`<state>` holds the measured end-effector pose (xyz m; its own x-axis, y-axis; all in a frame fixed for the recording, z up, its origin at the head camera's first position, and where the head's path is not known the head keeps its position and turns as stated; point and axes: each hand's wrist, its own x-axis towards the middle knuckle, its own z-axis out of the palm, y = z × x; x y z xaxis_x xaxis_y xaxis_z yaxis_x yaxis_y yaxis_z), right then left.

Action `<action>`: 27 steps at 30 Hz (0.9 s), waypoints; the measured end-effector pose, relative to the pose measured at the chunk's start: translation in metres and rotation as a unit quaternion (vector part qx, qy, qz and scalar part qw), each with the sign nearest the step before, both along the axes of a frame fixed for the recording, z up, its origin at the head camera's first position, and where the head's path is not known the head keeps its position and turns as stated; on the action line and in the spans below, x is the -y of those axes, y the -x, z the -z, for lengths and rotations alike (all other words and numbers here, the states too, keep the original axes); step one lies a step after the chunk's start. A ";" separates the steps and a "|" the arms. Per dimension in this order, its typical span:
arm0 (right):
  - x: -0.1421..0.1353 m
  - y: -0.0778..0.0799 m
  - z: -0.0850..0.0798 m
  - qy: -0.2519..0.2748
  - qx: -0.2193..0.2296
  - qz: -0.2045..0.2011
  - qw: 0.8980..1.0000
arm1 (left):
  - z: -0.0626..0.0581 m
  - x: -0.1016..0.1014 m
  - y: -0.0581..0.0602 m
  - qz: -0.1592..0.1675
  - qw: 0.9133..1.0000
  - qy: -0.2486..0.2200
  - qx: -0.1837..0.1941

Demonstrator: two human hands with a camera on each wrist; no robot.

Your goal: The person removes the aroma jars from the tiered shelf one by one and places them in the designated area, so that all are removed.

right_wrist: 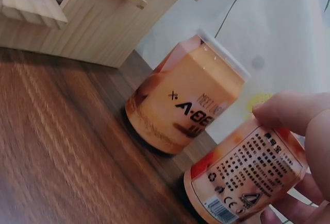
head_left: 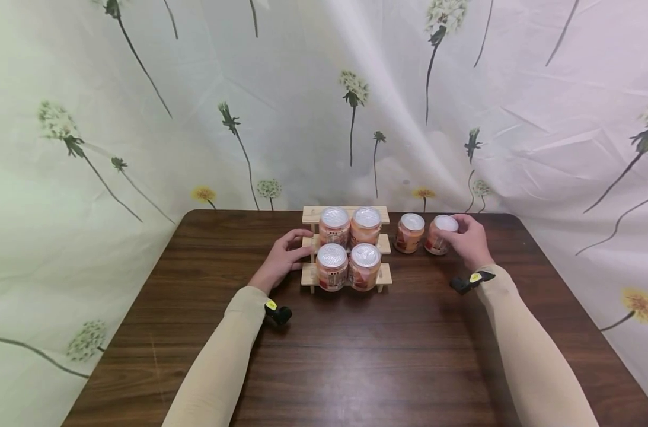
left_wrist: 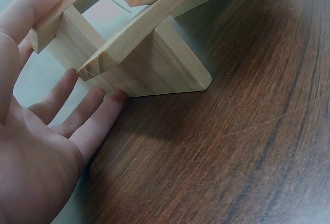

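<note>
A three-tier wooden display rack (head_left: 309, 274) stands on the table and holds two orange cans on its middle tier and two on its front tier. My left hand (head_left: 282, 260) is at the rack's left side, thumb on a tier end and fairly straight fingers touching the side (left_wrist: 154, 69). To the right of the rack, my right hand (head_left: 469, 240) holds an orange can (head_left: 437, 236) with thumb and fingers round its upper part. That can (right_wrist: 247, 170) shows small print and a barcode. Another orange can (head_left: 409, 233) stands upright between it and the rack.
The rack's back tier (head_left: 313, 213) bears no can. Behind the dark wood table (head_left: 329, 356) hangs a white curtain (head_left: 302, 118) printed with dandelions, close to the table's far edge.
</note>
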<state>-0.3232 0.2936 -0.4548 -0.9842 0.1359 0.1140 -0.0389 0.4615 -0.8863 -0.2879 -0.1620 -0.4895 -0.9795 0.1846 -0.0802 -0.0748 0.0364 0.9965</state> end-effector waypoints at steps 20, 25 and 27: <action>-0.004 -0.007 -0.017 -0.019 -0.004 -0.018 1.000 | -0.001 -0.001 -0.002 -0.002 1.000 0.006 0.003; 0.015 -0.012 -0.045 -0.008 -0.106 -0.002 0.994 | -0.001 -0.001 -0.003 -0.004 1.000 0.016 0.009; 0.029 -0.014 -0.057 0.000 -0.134 -0.026 0.991 | -0.003 -0.001 -0.002 -0.006 1.000 0.015 0.004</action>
<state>-0.3092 0.2648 -0.3982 -0.9243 0.0856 0.3719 -0.2963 0.4532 -0.8407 -0.2856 -0.1613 -0.4868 -0.9810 0.1702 -0.0932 -0.0831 0.0654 0.9944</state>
